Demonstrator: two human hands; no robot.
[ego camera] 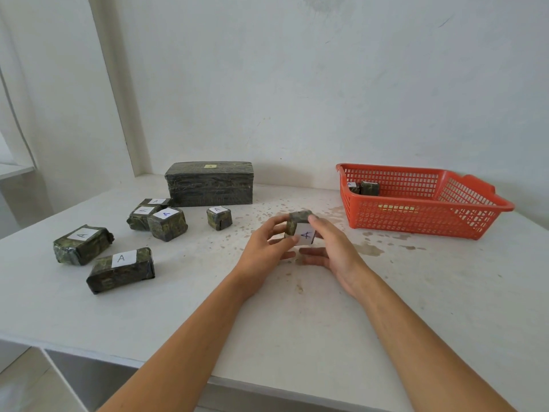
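A small dark green wrapped block (300, 223) with a white label marked "A" is held above the middle of the white table (297, 322). My left hand (266, 251) pinches its left side with thumb and fingers. My right hand (329, 245) grips its right side, fingers curled over the top and thumb stretched out below. To the right stands a red mesh basket (421, 217) with two small dark blocks (365, 188) in its far left corner.
Several labelled wrapped blocks lie on the left: two long ones (120, 270) (82, 244) near the front, a cluster of three (162, 218), and a small cube (219, 217). A large wrapped box (209, 183) stands by the wall. Stains mark the table by the basket.
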